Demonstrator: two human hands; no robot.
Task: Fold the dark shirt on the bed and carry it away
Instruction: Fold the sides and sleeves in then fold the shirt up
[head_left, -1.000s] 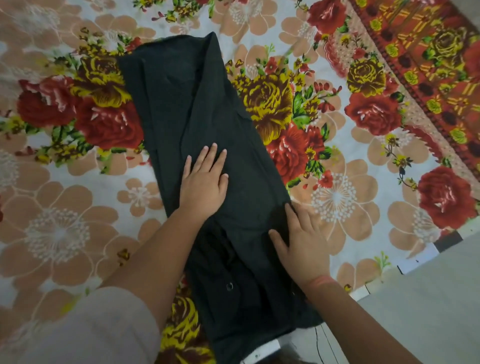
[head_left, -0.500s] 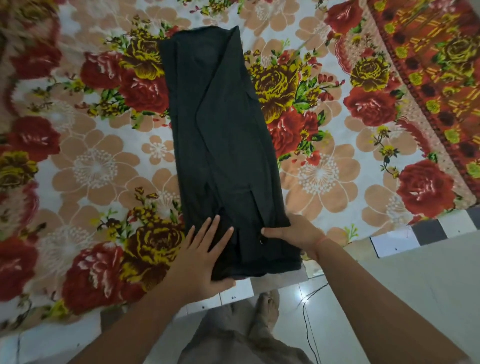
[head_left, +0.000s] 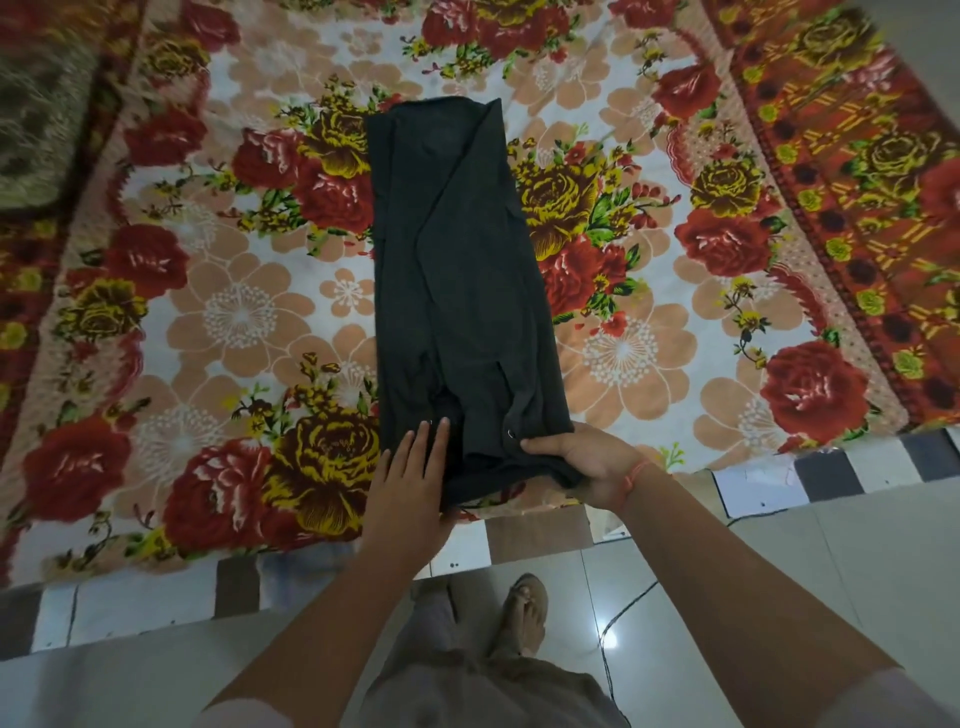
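The dark shirt (head_left: 457, 291) lies on the flowered bed sheet (head_left: 208, 322), folded lengthwise into a long narrow strip that runs away from me. Its near end reaches the bed's front edge. My left hand (head_left: 413, 486) lies flat with fingers together at the near left corner, fingertips resting on the cloth. My right hand (head_left: 582, 460) grips the near right corner, thumb on top and fingers under the fabric. A small metal eyelet shows just beside that thumb.
The bed's front edge (head_left: 519, 530) runs across below my hands, with a striped border. Below it is pale tiled floor (head_left: 779, 571), my sandalled foot (head_left: 527, 608) and a thin dark cable. A dark patterned cushion (head_left: 41, 119) sits at the far left.
My hands slid from the middle of the shirt down to its near end. The right hand took hold of the near right corner. My view pulled back from the bed.
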